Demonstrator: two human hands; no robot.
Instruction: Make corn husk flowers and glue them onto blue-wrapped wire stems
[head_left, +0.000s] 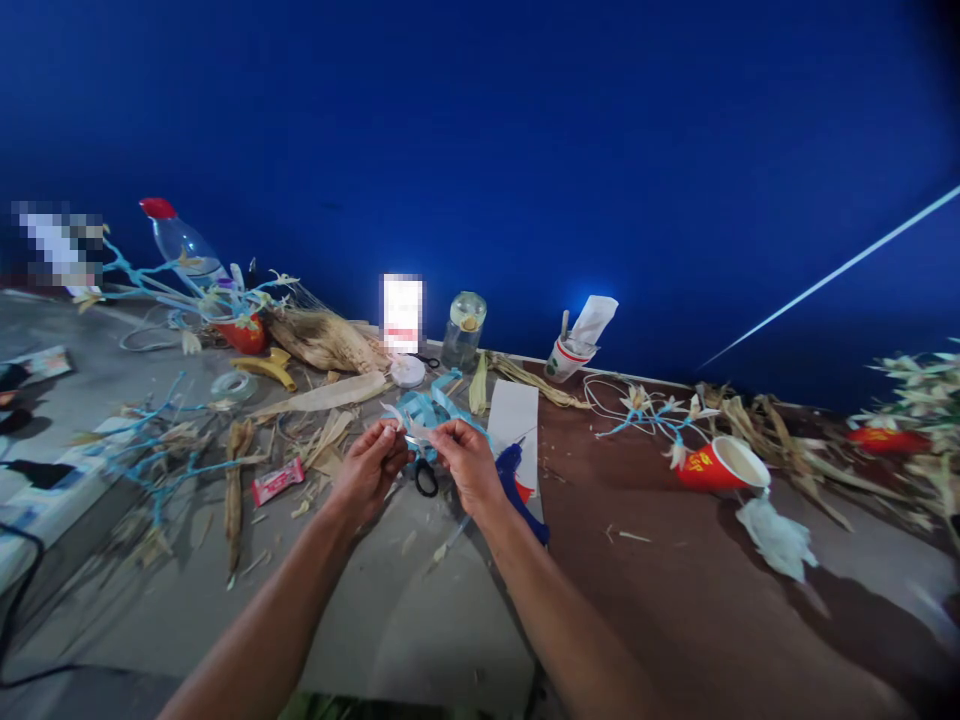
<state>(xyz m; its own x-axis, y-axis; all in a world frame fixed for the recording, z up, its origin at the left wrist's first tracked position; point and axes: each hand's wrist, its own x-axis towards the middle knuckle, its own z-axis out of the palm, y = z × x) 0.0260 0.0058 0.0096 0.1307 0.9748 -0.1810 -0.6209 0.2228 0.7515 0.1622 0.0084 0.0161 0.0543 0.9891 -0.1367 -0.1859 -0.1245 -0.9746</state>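
Note:
My left hand (369, 465) and my right hand (468, 460) meet above the table's middle, both with fingers pinched on a small pale piece wrapped in light blue strip (420, 428). More of the blue strip (427, 405) lies bunched just behind the hands. Black-handled scissors (425, 477) lie on the table right under the hands. A blue pipe-like stick (517, 485) runs beside my right wrist.
Dried corn husks (326, 340), blue-wrapped branches (161, 455), a tape roll (232, 385), a glass jar (463, 330), a plastic bottle (184, 245), a paper cup (566, 358), a tipped red cup (716, 465) and a white sheet (514, 415) crowd the table. Cables (22, 580) lie left.

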